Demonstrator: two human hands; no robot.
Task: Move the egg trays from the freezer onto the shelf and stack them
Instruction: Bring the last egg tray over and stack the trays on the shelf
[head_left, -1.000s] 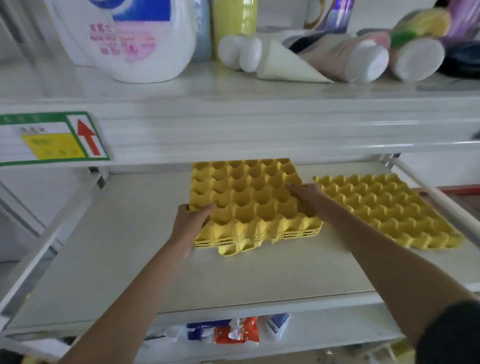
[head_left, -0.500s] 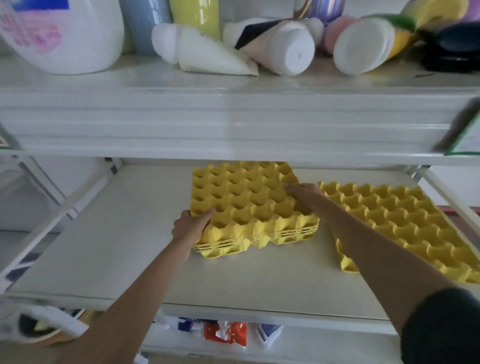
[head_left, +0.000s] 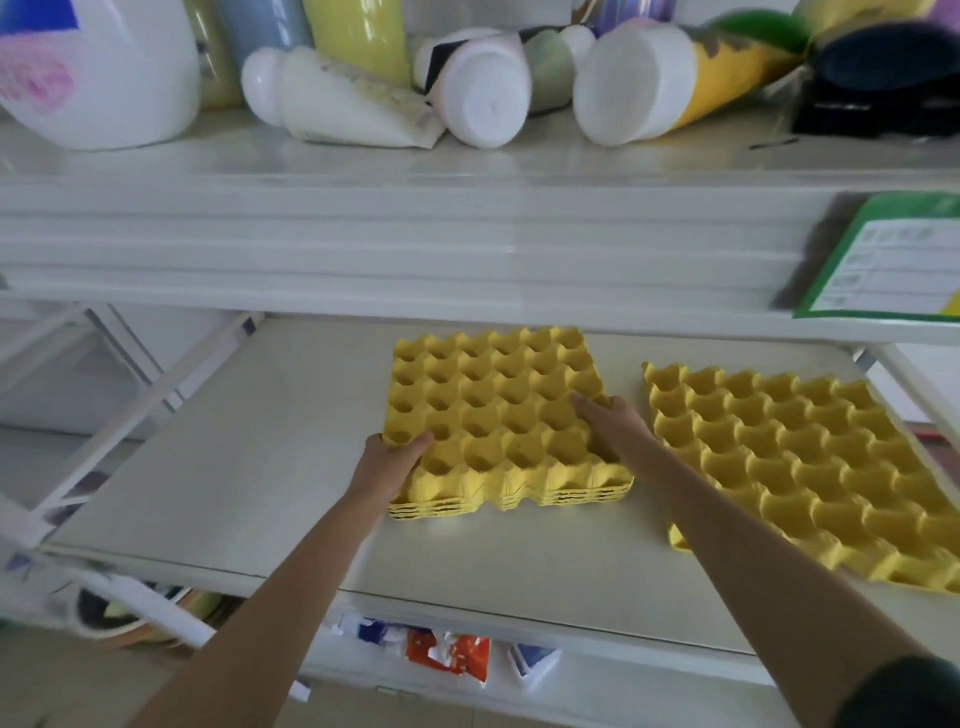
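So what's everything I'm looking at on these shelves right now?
Stack of egg trays: one stack, yellow, middle shelf, centre.
Single egg tray: one, yellow, middle shelf, right, apart from the stack.
Middle shelf: one, white.
Jug: one, white, top shelf, left.
Tubes: several, mostly white, lying on the top shelf.
Label: one, green-edged, shelf rim, right.
Packets: few, red and blue, lower shelf.
Left hand: gripping the stack's near-left corner.
Right hand: on the stack's right edge.

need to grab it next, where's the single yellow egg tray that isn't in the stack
In the head view the single yellow moulded egg tray lies flat on the right of the white middle shelf, just right of the stack of yellow egg trays, beyond the right hand.
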